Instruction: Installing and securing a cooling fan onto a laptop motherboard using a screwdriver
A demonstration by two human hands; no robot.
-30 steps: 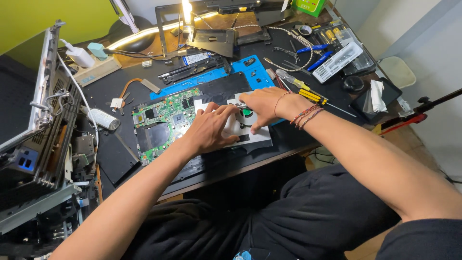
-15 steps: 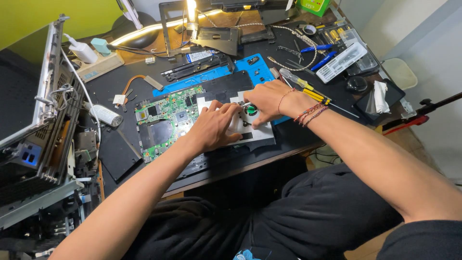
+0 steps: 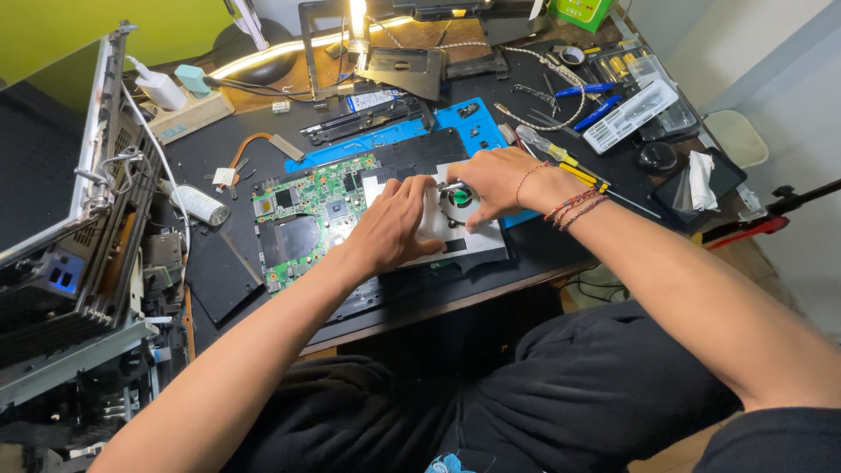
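Near the surface's front edge, our left hand (image 3: 392,229) presses flat on the cooling fan (image 3: 455,219); our right hand (image 3: 493,180) pinches a small metal tool (image 3: 449,186) over it.

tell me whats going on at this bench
A person sits at a cluttered black workbench with a green circuit board laid out in front of them. The left hand presses down on a silver metal plate beside the board, next to a small round fan. The right hand holds a thin metal tool, its tip at the fan. A yellow-handled screwdriver, a blue mat and loose parts lie around.
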